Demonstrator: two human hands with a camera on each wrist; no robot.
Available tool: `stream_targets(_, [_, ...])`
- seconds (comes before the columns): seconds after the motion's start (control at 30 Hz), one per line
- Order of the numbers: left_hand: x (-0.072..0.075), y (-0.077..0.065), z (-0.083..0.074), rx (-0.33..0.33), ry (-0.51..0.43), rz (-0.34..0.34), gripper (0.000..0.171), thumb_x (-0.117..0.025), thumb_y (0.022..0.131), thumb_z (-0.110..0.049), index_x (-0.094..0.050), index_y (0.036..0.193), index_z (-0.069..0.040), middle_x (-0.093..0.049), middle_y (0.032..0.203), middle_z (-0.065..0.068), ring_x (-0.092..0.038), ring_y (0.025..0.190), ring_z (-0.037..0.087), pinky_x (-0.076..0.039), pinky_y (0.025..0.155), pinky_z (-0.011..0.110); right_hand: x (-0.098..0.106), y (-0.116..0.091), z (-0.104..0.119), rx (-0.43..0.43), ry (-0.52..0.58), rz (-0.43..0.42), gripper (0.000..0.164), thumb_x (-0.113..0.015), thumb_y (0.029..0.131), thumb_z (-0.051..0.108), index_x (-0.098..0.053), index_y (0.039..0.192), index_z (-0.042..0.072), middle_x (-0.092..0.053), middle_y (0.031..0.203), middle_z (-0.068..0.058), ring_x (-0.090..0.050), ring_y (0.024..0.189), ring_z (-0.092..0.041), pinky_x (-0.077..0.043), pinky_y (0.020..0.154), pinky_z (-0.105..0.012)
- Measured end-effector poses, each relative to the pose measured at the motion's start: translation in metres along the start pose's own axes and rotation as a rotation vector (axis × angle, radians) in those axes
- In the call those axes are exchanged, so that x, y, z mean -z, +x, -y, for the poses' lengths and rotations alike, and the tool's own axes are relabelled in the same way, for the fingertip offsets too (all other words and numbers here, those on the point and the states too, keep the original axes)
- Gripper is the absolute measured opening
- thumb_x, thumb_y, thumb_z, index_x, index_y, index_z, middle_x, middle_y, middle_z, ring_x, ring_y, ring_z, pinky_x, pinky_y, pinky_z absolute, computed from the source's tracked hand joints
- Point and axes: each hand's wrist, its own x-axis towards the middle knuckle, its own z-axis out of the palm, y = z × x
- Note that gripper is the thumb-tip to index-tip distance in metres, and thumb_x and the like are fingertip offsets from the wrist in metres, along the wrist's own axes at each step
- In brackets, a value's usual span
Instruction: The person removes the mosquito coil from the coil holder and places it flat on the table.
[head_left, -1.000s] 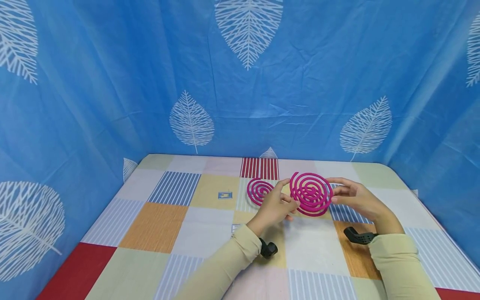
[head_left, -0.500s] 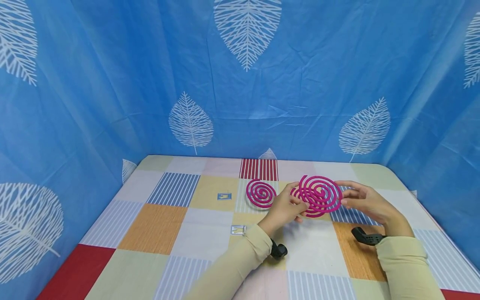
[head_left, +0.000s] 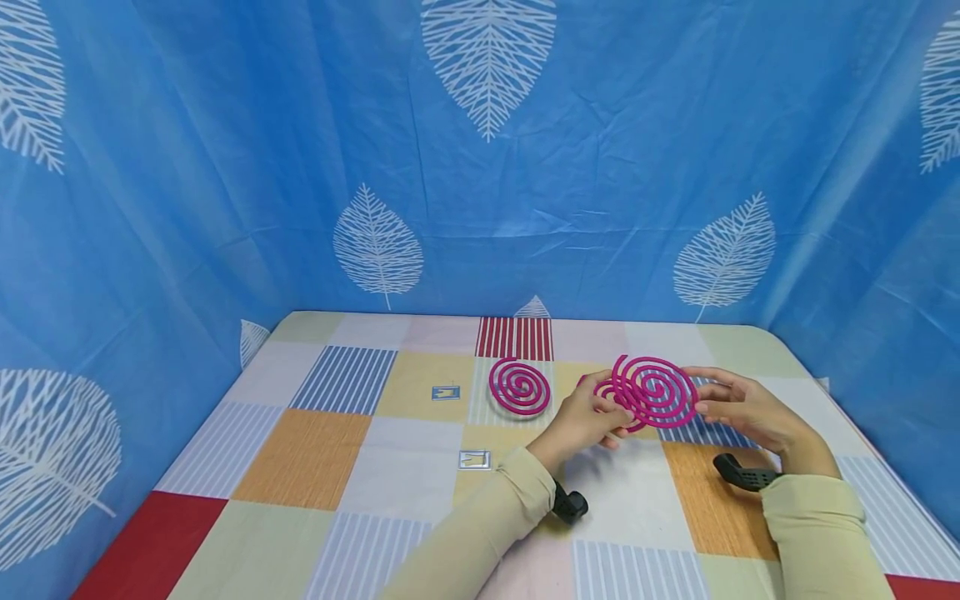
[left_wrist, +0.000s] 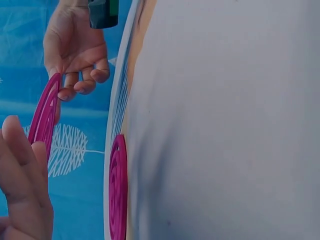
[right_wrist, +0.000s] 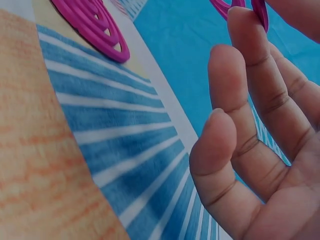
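A magenta mosquito coil point(head_left: 657, 393) is held up above the table between both hands. My left hand point(head_left: 585, 423) pinches its left edge, with the thumb in front. From the other side my right hand point(head_left: 750, 414) grips the right edge between thumb and fingers. In the left wrist view the held coil point(left_wrist: 46, 112) appears nearly edge-on, and the left fingers point(left_wrist: 22, 170) partly cover its lower end. A second coil point(right_wrist: 95, 25) lies on the table behind the held one, partly hidden in the head view. A third coil point(head_left: 520, 387) lies to the left.
A patchwork cloth point(head_left: 397, 462) covers the table. Blue curtains with white leaf prints point(head_left: 378, 237) hang along the back and both sides. A black wrist camera point(head_left: 572, 504) sits on the left wrist, another camera point(head_left: 742, 473) on the right.
Both hands have moved right with the held coil, uncovering more of the left coil. The held coil now overlaps the coil behind it less.
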Motion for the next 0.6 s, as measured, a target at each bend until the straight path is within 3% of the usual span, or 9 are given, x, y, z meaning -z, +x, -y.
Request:
stream_targets(0.3, [-0.009, 0.005, 0.003, 0.028, -0.036, 0.075, 0.069, -0.072, 0.102, -0.001, -0.042, 0.164, -0.009, -0.076, 0.098, 0.003, -0.072, 0.071, 0.012, -0.061, 0.059, 0.025, 0.009, -0.011, -0.005, 0.011, 0.041, -0.025, 0.053, -0.065, 0.107, 0.003, -0.065, 0.126, 0.052, -0.075, 0.107, 0.008, -0.070, 0.100, -0.010, -0.059, 0.083, -0.027])
stream_targets(0.6, [-0.020, 0.007, 0.003, 0.083, -0.069, 0.069, 0.071, -0.071, 0.101, 0.001, -0.042, 0.165, -0.010, -0.078, 0.104, 0.009, -0.070, 0.071, 0.010, -0.061, 0.060, 0.023, 0.018, -0.016, -0.013, -0.005, 0.121, -0.031, 0.055, -0.066, 0.105, -0.001, -0.070, 0.124, 0.050, -0.077, 0.106, 0.007, -0.072, 0.098, -0.010, -0.061, 0.081, -0.026])
